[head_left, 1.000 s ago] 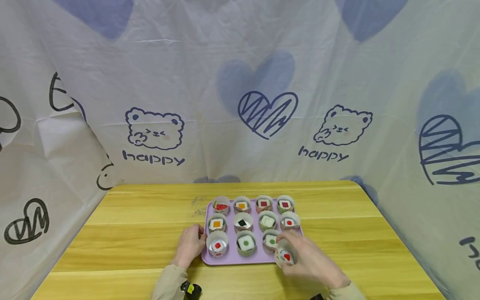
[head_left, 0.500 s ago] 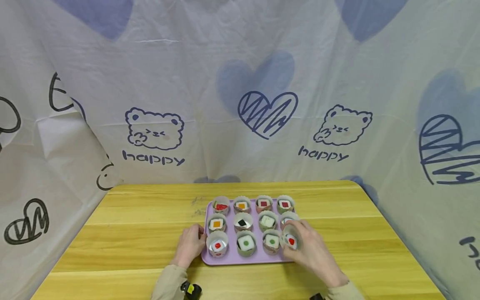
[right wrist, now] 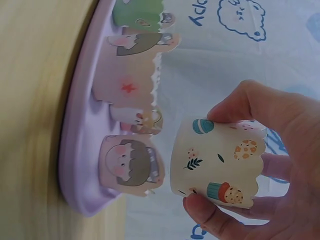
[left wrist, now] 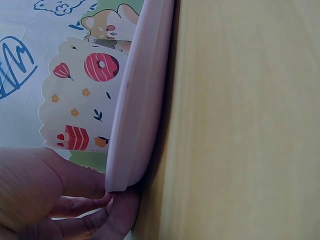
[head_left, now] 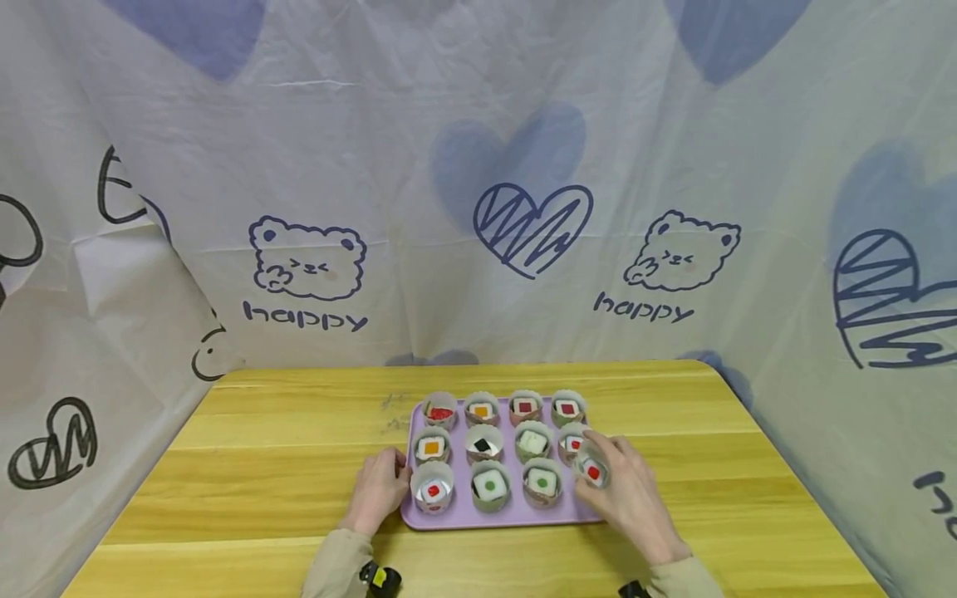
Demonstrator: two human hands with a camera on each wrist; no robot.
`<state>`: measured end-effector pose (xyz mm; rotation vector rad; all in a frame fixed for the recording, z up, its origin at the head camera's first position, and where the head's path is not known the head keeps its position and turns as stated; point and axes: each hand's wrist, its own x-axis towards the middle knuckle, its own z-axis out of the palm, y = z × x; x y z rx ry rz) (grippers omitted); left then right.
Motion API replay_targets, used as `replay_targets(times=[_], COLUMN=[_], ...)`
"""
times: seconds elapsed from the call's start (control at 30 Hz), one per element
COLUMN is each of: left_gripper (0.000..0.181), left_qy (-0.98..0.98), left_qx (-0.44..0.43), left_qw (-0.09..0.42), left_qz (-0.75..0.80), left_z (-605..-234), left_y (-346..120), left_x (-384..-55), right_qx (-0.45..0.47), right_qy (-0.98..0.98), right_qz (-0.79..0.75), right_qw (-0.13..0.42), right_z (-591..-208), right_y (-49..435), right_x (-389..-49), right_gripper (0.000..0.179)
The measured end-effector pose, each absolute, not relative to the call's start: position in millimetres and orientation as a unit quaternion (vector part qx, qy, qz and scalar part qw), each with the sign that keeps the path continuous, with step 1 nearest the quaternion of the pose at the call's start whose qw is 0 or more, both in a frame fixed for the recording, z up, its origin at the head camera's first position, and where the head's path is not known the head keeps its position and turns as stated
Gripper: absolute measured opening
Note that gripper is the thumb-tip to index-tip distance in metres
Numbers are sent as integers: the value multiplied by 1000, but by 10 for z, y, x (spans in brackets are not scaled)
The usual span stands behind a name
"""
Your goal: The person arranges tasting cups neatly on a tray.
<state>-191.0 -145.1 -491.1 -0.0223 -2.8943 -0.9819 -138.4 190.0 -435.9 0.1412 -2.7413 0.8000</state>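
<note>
My left hand [head_left: 377, 490] grips the left edge of a lilac tray [head_left: 517, 517]; in the left wrist view its thumb and fingers pinch the rim. My right hand [head_left: 634, 494] holds a paper cupcake cup [right wrist: 217, 155] by its sides, between thumb and fingers. Small pastry pictures decorate the cup, and a white piece with a red top [head_left: 592, 473] shows inside it. In the right wrist view the cup hangs above the tray's floor, beside a cup with a girl's face [right wrist: 127, 162]. Part of the tray's right edge is hidden behind the right hand.
Several paper cups stand in rows on the tray, including ones with green-dotted white pieces [head_left: 542, 482], an orange-topped piece [head_left: 431, 447] and a black-topped piece [head_left: 483, 445]. A wooden table [head_left: 262, 465] lies beneath. A printed white curtain [head_left: 419, 274] hangs behind it.
My right hand has carried the cupcake cup rightward and away from me, uncovering the green-dotted cup in the front row. My left hand stays at the tray's edge.
</note>
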Motion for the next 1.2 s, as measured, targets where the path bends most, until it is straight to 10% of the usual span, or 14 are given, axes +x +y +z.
replay_targets(times=[1.2], left_gripper=[7], left_qy=[-946], left_qx=[-10], left_qw=[57], left_qz=[-319], left_z=[-4932], left_y=[-1453], left_x=[-1915], right_qx=[65], right_qy=[-970], right_qz=[234], right_qw=[30], right_z=[-4580], right_y=[1981], right_x=[-1448], right_gripper=[63])
